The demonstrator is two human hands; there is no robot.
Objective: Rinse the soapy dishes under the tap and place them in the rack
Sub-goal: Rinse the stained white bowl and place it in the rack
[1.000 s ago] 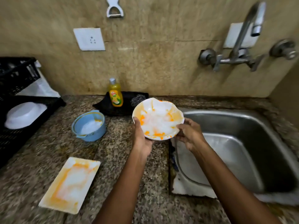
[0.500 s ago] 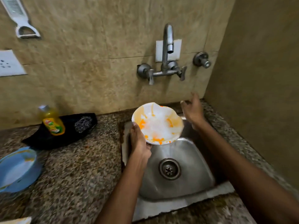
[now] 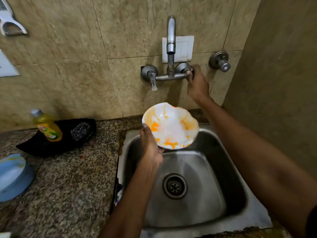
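Observation:
A white wavy-rimmed bowl (image 3: 171,127), smeared with orange residue and white foam, hangs tilted over the back of the steel sink (image 3: 228,191). My left hand (image 3: 151,145) grips its left rim, thumb inside. My right hand (image 3: 197,83) is up at the wall, fingers closed around the right handle of the tap (image 3: 171,47). No water shows at the spout. A soapy blue bowl (image 3: 12,176) sits on the counter at the far left. The rack is out of view.
A yellow dish-soap bottle (image 3: 47,126) lies on a black cloth (image 3: 56,143) with a scrubber (image 3: 79,128) on the granite counter (image 3: 68,186). A second valve (image 3: 220,60) is on the wall right of the tap. A side wall stands close on the right.
My view swung right from the counter to the sink. My right hand let go of the bowl and rose to the tap's right handle. My left hand carried the bowl over the sink.

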